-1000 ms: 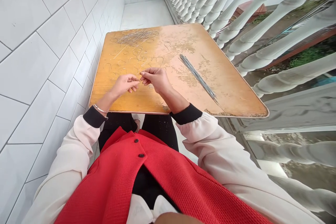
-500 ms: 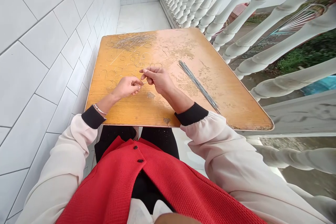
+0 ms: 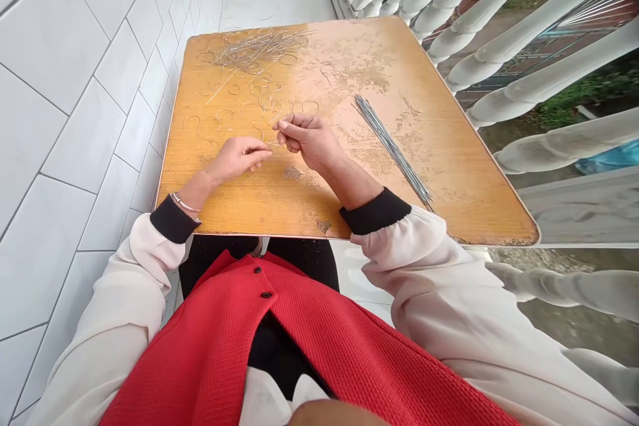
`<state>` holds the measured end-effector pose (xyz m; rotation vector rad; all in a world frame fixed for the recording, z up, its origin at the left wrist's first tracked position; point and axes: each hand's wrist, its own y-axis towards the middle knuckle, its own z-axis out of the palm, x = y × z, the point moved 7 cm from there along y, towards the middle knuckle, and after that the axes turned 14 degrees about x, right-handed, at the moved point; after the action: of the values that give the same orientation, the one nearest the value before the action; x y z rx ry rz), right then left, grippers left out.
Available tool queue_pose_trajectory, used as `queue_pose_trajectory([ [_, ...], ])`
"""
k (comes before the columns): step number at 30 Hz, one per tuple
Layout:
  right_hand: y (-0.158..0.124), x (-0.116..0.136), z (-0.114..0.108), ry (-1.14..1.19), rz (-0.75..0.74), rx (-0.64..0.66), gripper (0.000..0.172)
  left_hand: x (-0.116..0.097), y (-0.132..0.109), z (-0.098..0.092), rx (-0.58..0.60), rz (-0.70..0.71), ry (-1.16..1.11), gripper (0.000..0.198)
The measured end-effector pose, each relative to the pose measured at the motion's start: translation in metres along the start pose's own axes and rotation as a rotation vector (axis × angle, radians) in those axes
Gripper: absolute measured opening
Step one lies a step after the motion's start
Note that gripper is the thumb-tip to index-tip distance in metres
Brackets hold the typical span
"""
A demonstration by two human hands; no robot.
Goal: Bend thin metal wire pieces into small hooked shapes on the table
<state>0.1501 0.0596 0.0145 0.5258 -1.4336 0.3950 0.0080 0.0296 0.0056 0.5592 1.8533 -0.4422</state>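
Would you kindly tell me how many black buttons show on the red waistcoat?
2: one black button high on the red waistcoat, and a second just below it; more could be hidden lower down.

Two hands (image 3: 239,158) (image 3: 310,143), one table (image 3: 439,166), one wire bundle (image 3: 392,150)

Honestly the counter (image 3: 449,193) is a glossy orange wood-look finish, worn rough and patchy in spots. The bent wire (image 3: 259,50) and straight rods (image 3: 392,150) look like thin bare metal, kinda dull grey. The wall tiles (image 3: 74,133) are smooth shiny white, and the red vest (image 3: 200,339) is pebbly waffle-knit cloth.
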Motion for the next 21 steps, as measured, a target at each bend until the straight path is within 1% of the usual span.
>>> queue_pose_trajectory([
  [2, 0.0, 0.0, 0.0, 0.005, -0.008, 0.029, 0.024, 0.003, -0.003, -0.013, -0.132, -0.063, -0.085, 0.022],
  [4, 0.0, -0.001, 0.003, -0.007, -0.001, 0.069, 0.026, 0.002, -0.007, -0.024, -0.263, -0.095, -0.17, 0.033],
  [6, -0.001, -0.002, 0.01, -0.027, 0.012, 0.119, 0.029, -0.002, -0.008, -0.029, -0.322, -0.097, -0.238, 0.036],
  [10, -0.002, -0.005, 0.024, -0.092, 0.038, 0.235, 0.028, -0.009, -0.003, -0.026, -0.288, -0.05, -0.289, 0.024],
  [12, -0.003, -0.007, 0.028, -0.122, 0.053, 0.265, 0.027, -0.009, -0.002, -0.026, -0.29, -0.024, -0.28, 0.018],
  [16, -0.005, -0.007, 0.029, -0.136, 0.085, 0.267, 0.027, -0.007, -0.003, -0.032, -0.312, 0.003, -0.27, 0.011],
  [21, -0.005, -0.008, 0.03, -0.135, 0.121, 0.274, 0.03, -0.005, -0.002, -0.034, -0.332, -0.01, -0.268, 0.011],
])
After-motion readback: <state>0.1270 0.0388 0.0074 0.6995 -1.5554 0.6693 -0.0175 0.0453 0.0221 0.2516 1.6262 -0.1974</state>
